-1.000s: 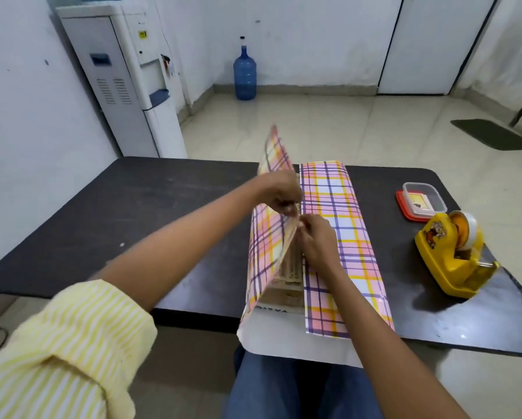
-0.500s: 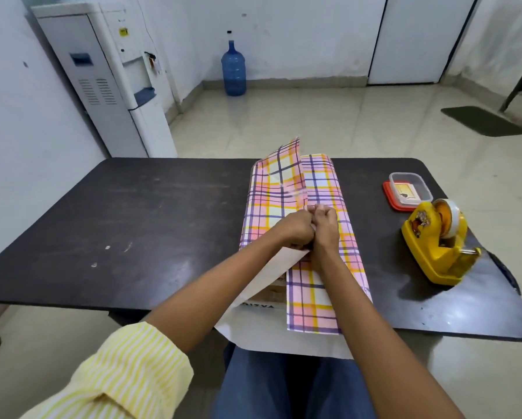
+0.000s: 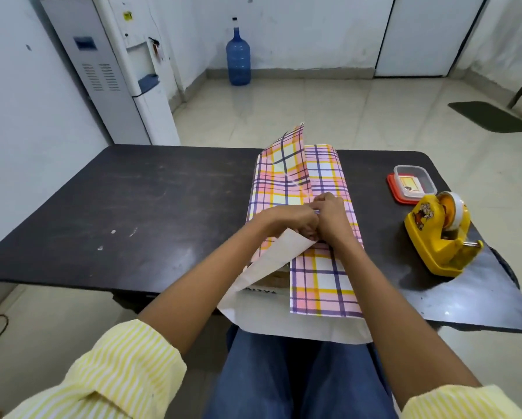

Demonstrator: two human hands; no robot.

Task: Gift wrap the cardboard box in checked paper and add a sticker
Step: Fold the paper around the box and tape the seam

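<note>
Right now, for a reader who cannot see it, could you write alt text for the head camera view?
A person's left hand and right hand pinch the edges of checked paper together over a cardboard box on a dark table; the box's near end is uncovered. A yellow tape dispenser and a small clear container sit to the right.

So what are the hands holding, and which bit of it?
The left hand and right hand both pinch the checked paper, at the left flap's edge where it meets the right flap, over the middle of the cardboard box.
</note>
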